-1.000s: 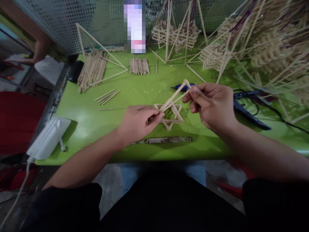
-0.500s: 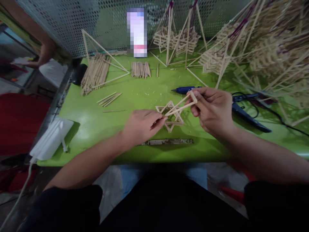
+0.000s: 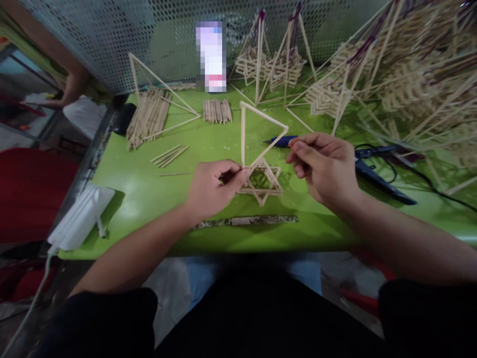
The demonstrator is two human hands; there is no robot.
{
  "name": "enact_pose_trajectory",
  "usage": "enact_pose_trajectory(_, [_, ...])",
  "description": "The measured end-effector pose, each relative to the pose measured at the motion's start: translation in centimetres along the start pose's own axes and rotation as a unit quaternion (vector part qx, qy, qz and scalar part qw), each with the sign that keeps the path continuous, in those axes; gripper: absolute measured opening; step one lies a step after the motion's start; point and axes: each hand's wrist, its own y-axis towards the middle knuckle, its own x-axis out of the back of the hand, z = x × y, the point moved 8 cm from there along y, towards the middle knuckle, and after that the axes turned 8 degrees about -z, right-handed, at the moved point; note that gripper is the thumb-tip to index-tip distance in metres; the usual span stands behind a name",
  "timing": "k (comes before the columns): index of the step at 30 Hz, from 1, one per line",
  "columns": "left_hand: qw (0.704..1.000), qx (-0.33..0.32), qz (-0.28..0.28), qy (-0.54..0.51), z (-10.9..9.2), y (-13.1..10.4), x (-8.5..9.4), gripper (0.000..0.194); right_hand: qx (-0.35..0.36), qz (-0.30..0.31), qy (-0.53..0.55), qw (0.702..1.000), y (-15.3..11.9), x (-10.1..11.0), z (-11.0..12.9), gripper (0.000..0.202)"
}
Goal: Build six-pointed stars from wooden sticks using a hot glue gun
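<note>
Between thumb and fingers my left hand [image 3: 219, 186] pinches the lower corner of a triangle of thin wooden sticks [image 3: 264, 115], which stands raised above the green table. Below it a star-shaped stick frame [image 3: 263, 191] lies on the table, its left part close to my left fingertips. My right hand [image 3: 322, 166] is to the right with thumb and fingertips pressed together; what they hold, if anything, is too small to make out. Just behind those fingertips lies a blue pen-like tool [image 3: 281, 141].
Stick bundles [image 3: 149, 117] and a short bundle [image 3: 217, 111] lie at the back, near a lit phone [image 3: 212, 57]. Stick structures [image 3: 324, 94] crowd the right rear. Dark blue pliers-like tool [image 3: 383, 181], white power strip [image 3: 82, 216] and flat strip [image 3: 257, 220] surround the hands.
The triangle has swung upright and opened to view, and my right hand has let go of its corner. My left hand still holds it and has shifted slightly left.
</note>
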Motion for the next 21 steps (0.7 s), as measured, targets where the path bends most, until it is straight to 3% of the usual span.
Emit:
enact_pose_trajectory(3, [0.993, 0.068, 0.018, -0.094, 1.0, 0.2, -0.3, 0.034, 0.01, 0.004, -0.018, 1.0, 0.6, 0.3, 0.2, 0.043])
enact_pose_trajectory(7, [0.985, 0.106, 0.035, -0.133, 1.8, 0.1, -0.6, 0.031, 0.035, 0.026, -0.053, 0.998, 1.4, 0.4, 0.8, 0.056])
enact_pose_trajectory(10, [0.984, 0.111, 0.04, -0.131, 1.8, 0.0, -0.6, 0.031, 0.044, 0.033, -0.07, 0.996, 1.8, 0.5, 0.8, 0.062])
enact_pose_trajectory(15, [0.989, 0.091, 0.049, -0.106, 1.2, 0.2, -0.7, 0.031, 0.057, 0.065, -0.032, 0.996, 1.8, -0.1, 1.1, 0.043])
enact_pose_trajectory(21, [0.993, 0.073, 0.065, -0.06, 1.4, 0.2, -0.8, 0.031, 0.077, 0.077, -0.044, 0.993, 1.0, -0.4, 2.0, 0.043])
